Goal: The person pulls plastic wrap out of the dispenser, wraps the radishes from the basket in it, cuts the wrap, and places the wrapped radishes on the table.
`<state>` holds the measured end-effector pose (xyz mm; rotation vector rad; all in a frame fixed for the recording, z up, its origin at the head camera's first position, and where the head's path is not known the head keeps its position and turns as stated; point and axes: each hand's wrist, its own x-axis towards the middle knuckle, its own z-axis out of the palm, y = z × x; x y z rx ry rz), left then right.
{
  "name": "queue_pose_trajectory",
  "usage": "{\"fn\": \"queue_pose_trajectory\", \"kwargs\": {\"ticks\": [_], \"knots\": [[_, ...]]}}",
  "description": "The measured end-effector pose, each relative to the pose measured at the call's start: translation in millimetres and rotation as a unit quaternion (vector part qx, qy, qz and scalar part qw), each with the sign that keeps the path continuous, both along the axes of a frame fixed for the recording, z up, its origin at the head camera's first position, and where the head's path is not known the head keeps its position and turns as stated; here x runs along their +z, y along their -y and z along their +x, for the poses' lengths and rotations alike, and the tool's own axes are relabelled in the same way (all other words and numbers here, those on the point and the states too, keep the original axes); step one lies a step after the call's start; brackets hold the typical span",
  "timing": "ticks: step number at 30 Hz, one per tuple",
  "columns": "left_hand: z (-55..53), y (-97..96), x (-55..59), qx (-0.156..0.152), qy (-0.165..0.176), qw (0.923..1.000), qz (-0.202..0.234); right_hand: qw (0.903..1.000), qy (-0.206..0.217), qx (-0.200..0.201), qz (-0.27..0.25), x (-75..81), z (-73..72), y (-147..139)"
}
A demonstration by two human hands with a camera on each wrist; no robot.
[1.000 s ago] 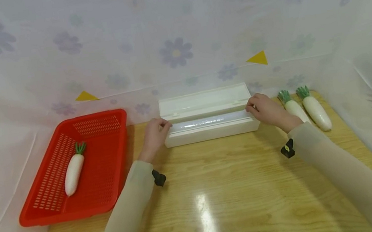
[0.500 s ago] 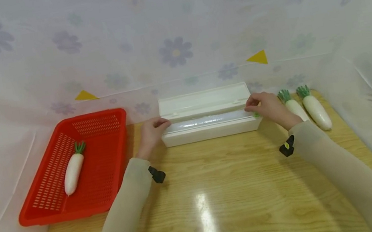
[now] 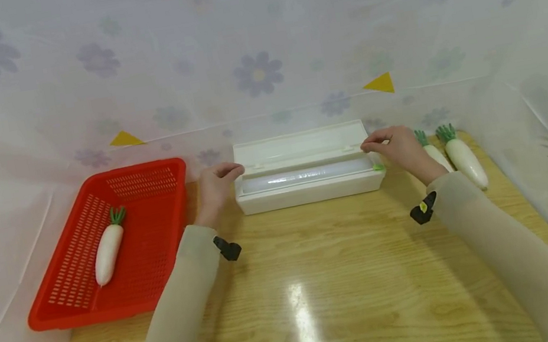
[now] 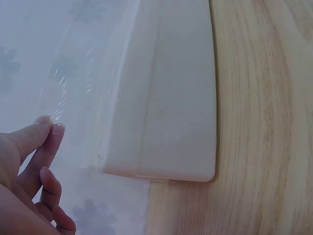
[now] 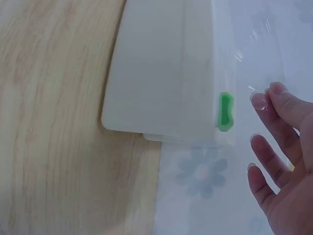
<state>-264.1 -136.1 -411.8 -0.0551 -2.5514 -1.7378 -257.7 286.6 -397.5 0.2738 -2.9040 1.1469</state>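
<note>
A long white cling film box (image 3: 310,194) stands at the back with its lid (image 3: 299,143) raised. Inside lies the roll of cling film (image 3: 307,175). Above the box's left end, my left hand (image 3: 214,192) pinches a corner of clear film (image 4: 59,93) between thumb and index finger. My right hand (image 3: 400,150) pinches the film's other corner above the right end, its remaining fingers loosely bent. The film is nearly invisible in the head view; only glints show in the wrist views. A green slider (image 5: 225,111) sits at the box's right end.
A red plastic basket (image 3: 184,233) at the left holds one white radish (image 3: 109,254) with green stems. Two more radishes lie at the right, one (image 3: 467,164) in full view, the other (image 3: 435,154) partly behind my right wrist. A flowered sheet (image 3: 252,31) hangs behind the wooden table (image 3: 355,277).
Both hands have risen from the box's ends, drawing the film's edge up off the roll. The green slider has come into view from behind the right hand. The box has barely shifted.
</note>
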Motion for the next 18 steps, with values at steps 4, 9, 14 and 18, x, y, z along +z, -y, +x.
{"fn": "queue_pose_trajectory", "kwargs": {"ticks": [4,9,14,18], "knots": [[-2.9,2.1,8.5,0.004,0.003,0.9999,0.014,0.9999,-0.008,-0.009,-0.005,8.1,1.3,0],[-6.7,4.6,18.8,0.014,0.021,0.9995,0.02,0.9997,-0.023,-0.01,0.002,19.6,0.4,-2],[-7.2,6.7,30.9,0.02,0.032,0.9993,0.004,0.9991,-0.041,0.001,0.004,31.7,2.0,-4],[-6.5,8.0,41.2,0.026,0.035,0.999,-0.008,0.9978,-0.064,0.0,0.013,43.5,4.0,-2]]}}
